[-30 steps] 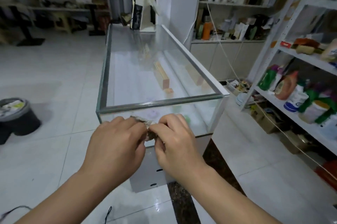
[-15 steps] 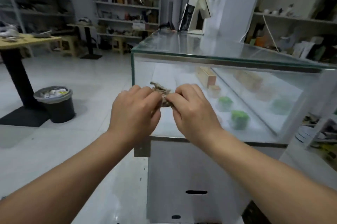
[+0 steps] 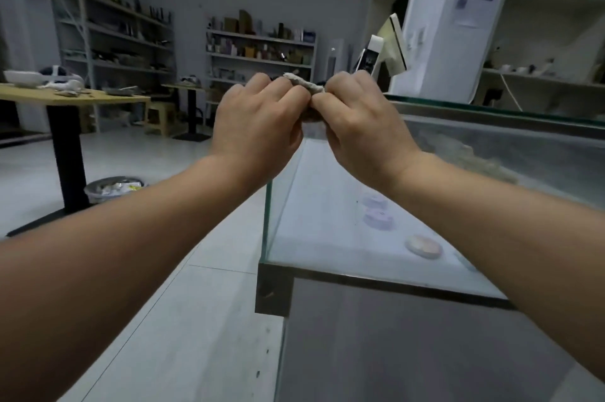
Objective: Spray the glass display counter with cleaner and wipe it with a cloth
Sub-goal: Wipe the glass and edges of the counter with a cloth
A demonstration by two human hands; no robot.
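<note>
A small bunched grey-brown cloth (image 3: 305,86) is pinched between both my hands, held up in front of the near left corner of the glass display counter (image 3: 353,280). My left hand (image 3: 258,126) grips its left end and my right hand (image 3: 360,126) its right end, knuckles almost touching. Most of the cloth is hidden inside my fingers. The counter is a glass box on a white base, seen from low at its side, with small round items (image 3: 422,246) on its inner shelf. No spray bottle is in view.
A wooden table on a black leg (image 3: 65,146) stands to the left, with a full waste bin (image 3: 113,187) beside it. Shelving racks (image 3: 258,51) line the back wall. A white screen on a stand (image 3: 383,54) sits at the counter's far end, next to a white pillar.
My head has dropped lower and turned left, so the counter's top is now seen edge-on. Both hands have risen with the cloth, still gripping it together.
</note>
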